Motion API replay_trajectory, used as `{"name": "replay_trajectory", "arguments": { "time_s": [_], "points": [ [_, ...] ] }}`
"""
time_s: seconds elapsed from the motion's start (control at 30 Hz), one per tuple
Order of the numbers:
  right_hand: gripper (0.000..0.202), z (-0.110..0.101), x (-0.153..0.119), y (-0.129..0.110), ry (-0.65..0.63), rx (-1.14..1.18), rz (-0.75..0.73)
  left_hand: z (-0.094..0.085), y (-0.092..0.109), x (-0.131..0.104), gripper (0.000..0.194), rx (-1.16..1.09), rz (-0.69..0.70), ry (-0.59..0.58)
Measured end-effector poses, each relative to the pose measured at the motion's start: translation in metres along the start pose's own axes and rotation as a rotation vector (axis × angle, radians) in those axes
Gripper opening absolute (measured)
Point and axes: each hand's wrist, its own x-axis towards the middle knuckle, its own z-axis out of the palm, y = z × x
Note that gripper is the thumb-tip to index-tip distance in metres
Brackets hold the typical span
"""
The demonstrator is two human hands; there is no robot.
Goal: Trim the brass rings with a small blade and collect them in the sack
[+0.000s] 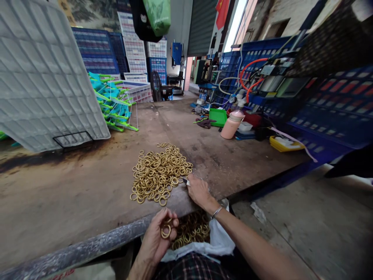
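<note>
A loose heap of brass-coloured rings [159, 171] lies on the worn brown tabletop [96, 186]. Below it, at the table's front edge, my left hand [160, 233] is closed around a few rings [166, 231], one of them showing clearly between thumb and fingers. My right hand [199, 190] rests near the heap's right side, its fingers pinched on a small tool with a dark pointed tip [184, 180] and a whitish part. The tip is close to the outermost rings; whether it touches one I cannot tell. More rings [192, 233] fill a white sack [223, 235] at my lap.
A white ribbed panel [49, 74] stands at the left, beside green and turquoise frames [115, 101]. To the right are a pink bottle [232, 126], a green tray [218, 116], a yellow dish [284, 144] and a machine with orange hoses [271, 77]. Stacked crates [94, 48] line the back.
</note>
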Motion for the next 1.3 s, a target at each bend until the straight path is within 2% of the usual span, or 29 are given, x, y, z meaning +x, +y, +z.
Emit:
{"name": "replay_trajectory", "arguments": {
  "time_s": [0.13, 0.2, 0.27, 0.4, 0.5, 0.6, 0.73, 0.87, 0.97, 1.03, 1.17, 1.23, 1.3],
  "points": [
    [0.022, -0.001, -0.004, 0.005, 0.007, 0.08, -0.034, 0.001, -0.001, 0.003, 0.033, 0.056, 0.038, 0.021],
    [0.018, -0.003, -0.009, 0.008, 0.025, 0.229, -0.074, 0.002, -0.001, 0.005, 0.032, 0.127, 0.089, 0.029],
    [0.015, -0.005, -0.015, 0.007, 0.017, 0.473, -0.122, 0.002, 0.001, 0.007, 0.032, 0.213, 0.152, 0.035],
    [0.018, -0.013, -0.033, -0.003, -0.147, 0.969, -0.228, 0.005, 0.007, 0.011, 0.042, 0.326, 0.241, 0.066],
    [0.019, -0.018, -0.044, -0.014, -0.287, 1.132, -0.255, 0.006, 0.008, 0.012, 0.044, 0.38, 0.252, 0.064],
    [0.02, -0.019, -0.05, -0.021, -0.372, 1.189, -0.242, 0.004, 0.006, 0.011, 0.038, 0.404, 0.217, 0.058],
    [0.019, -0.017, -0.05, -0.024, -0.356, 1.176, -0.215, -0.002, 0.001, 0.01, 0.036, 0.479, 0.262, 0.098],
    [0.021, -0.018, -0.05, -0.025, -0.289, 1.076, -0.244, 0.0, 0.0, 0.008, 0.03, 0.772, 0.453, 0.154],
    [0.024, -0.018, -0.051, -0.027, -0.233, 1.0, -0.259, 0.003, 0.0, 0.006, 0.025, 0.899, 0.601, 0.137],
    [0.024, -0.017, -0.051, -0.028, -0.212, 0.97, -0.262, 0.004, 0.0, 0.005, 0.026, 0.876, 0.529, 0.118],
    [0.022, -0.013, -0.05, -0.029, -0.212, 0.953, -0.256, 0.001, -0.003, 0.005, 0.034, 0.663, 0.216, 0.048],
    [0.022, -0.012, -0.05, -0.028, -0.217, 0.988, -0.259, 0.001, -0.004, 0.004, 0.035, 0.59, 0.173, 0.016],
    [0.022, -0.011, -0.05, -0.027, -0.195, 1.003, -0.24, 0.002, -0.004, 0.003, 0.035, 0.565, 0.195, 0.002]
  ]
}}
